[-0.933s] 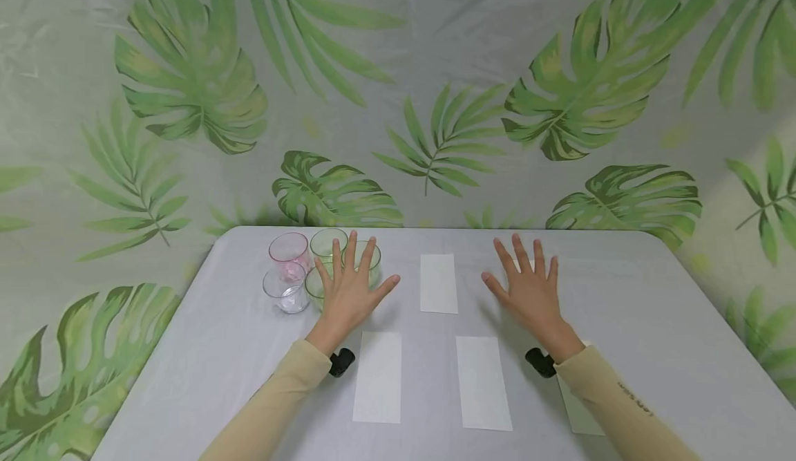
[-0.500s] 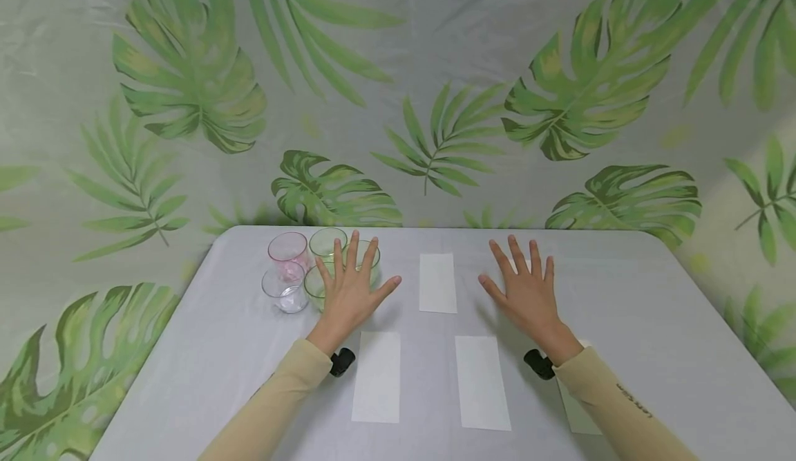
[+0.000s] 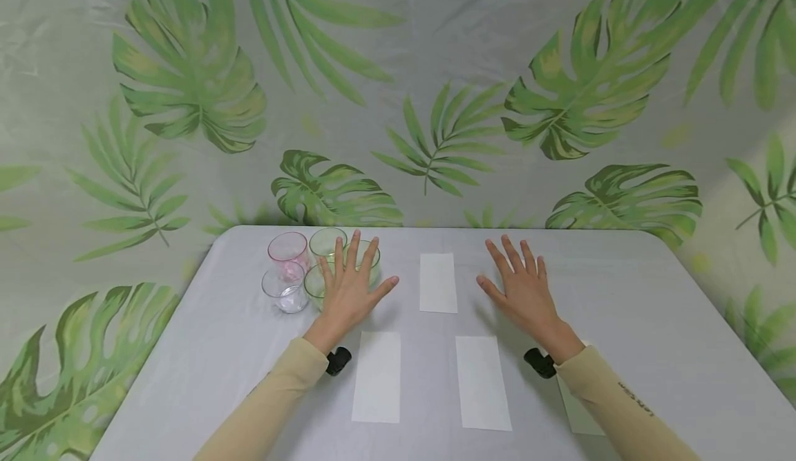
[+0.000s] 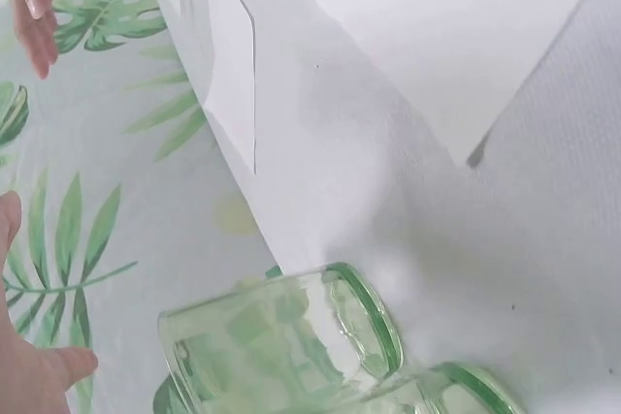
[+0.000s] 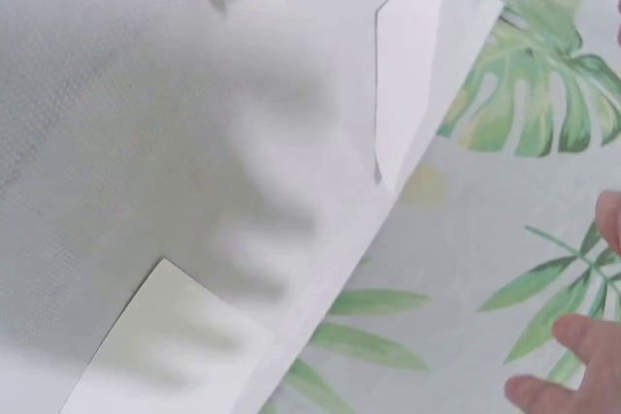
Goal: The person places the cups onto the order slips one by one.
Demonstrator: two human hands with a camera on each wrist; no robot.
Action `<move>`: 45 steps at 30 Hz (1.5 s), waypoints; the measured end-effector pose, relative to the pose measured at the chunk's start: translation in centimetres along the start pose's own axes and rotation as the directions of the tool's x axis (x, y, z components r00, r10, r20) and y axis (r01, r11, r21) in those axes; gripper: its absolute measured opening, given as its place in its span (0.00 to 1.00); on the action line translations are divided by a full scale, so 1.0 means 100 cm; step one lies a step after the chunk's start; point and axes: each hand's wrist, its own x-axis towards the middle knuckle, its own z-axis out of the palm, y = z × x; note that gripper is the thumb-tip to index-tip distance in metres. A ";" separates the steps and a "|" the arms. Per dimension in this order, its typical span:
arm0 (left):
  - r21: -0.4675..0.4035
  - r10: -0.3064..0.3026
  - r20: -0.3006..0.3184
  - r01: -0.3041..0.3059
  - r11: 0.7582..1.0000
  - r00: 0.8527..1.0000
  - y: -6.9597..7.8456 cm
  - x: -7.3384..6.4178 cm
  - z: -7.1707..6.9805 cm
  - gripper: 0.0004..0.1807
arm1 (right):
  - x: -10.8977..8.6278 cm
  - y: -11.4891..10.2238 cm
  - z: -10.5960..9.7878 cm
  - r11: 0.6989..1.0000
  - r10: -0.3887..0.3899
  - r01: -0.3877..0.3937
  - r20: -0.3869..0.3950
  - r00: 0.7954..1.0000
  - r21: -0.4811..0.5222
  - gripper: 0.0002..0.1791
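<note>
Both bare hands are held above the white table with fingers spread, holding nothing. My left hand [image 3: 347,295] hovers over the near side of a cluster of glass cups and partly hides the green ones. Nearest to it are the front green cup [image 3: 314,287] and the right green cup [image 3: 375,273], with another green cup [image 3: 325,240] behind. To their left stand a pink cup [image 3: 288,247] and a clear cup [image 3: 289,300]. Green glass [image 4: 281,346] fills the bottom of the left wrist view. My right hand [image 3: 527,298] hovers to the right of the back white card [image 3: 438,283].
Flat white cards lie on the table: one front left [image 3: 376,378], one front middle [image 3: 483,383], and one partly under the right forearm [image 3: 581,412]. In the right wrist view another card [image 5: 165,346] lies in the hand's shadow. A leaf-patterned cloth [image 3: 435,136] hangs behind.
My right hand has shifted slightly left, its fingers leaning further left and closer together. The left hand has barely moved. Cups and cards stay in place.
</note>
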 end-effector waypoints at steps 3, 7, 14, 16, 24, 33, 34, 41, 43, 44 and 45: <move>-0.058 0.033 0.021 -0.031 0.998 0.999 -0.006 0.002 -0.003 0.43 | 0.002 0.002 -0.001 0.996 -0.055 0.054 0.006 0.998 0.066 0.40; -0.154 0.093 0.034 -0.087 0.984 0.995 -0.015 0.006 -0.010 0.43 | 0.006 0.007 -0.001 0.976 -0.123 0.117 0.022 0.992 0.183 0.42; -0.392 0.177 0.048 -0.144 0.908 0.983 -0.034 0.018 -0.019 0.42 | 0.014 0.014 0.003 0.909 -0.184 0.129 0.105 0.977 0.397 0.44; -0.430 0.179 0.060 -0.136 0.892 0.982 -0.039 0.022 -0.020 0.43 | 0.016 0.016 0.005 0.887 -0.193 0.116 0.130 0.972 0.447 0.44; -0.480 0.124 0.149 -0.038 0.876 0.981 -0.051 0.030 -0.024 0.45 | 0.021 0.017 0.017 0.805 -0.210 0.037 0.227 0.951 0.592 0.45; -0.424 0.126 0.182 -0.038 0.905 0.975 -0.056 0.038 -0.025 0.43 | 0.030 0.010 0.025 0.757 -0.251 0.002 0.288 0.924 0.653 0.46; -0.421 0.127 0.192 -0.035 0.906 0.973 -0.057 0.039 -0.026 0.43 | 0.030 0.010 0.026 0.753 -0.253 -0.003 0.294 0.922 0.658 0.46; -0.391 0.143 0.248 -0.036 0.920 0.958 -0.059 0.045 -0.029 0.42 | 0.038 0.016 0.043 0.775 -0.266 0.004 0.320 0.909 0.632 0.46; -0.380 0.146 0.256 -0.039 0.924 0.955 -0.058 0.046 -0.030 0.41 | 0.040 0.017 0.047 0.794 -0.262 0.008 0.331 0.907 0.608 0.46; -0.375 0.149 0.261 -0.042 0.926 0.954 -0.058 0.046 -0.030 0.41 | 0.041 0.017 0.049 0.803 -0.259 0.008 0.336 0.905 0.596 0.46; -0.370 0.151 0.266 -0.044 0.928 0.952 -0.058 0.047 -0.030 0.41 | 0.042 0.017 0.050 0.812 -0.255 0.008 0.342 0.905 0.583 0.46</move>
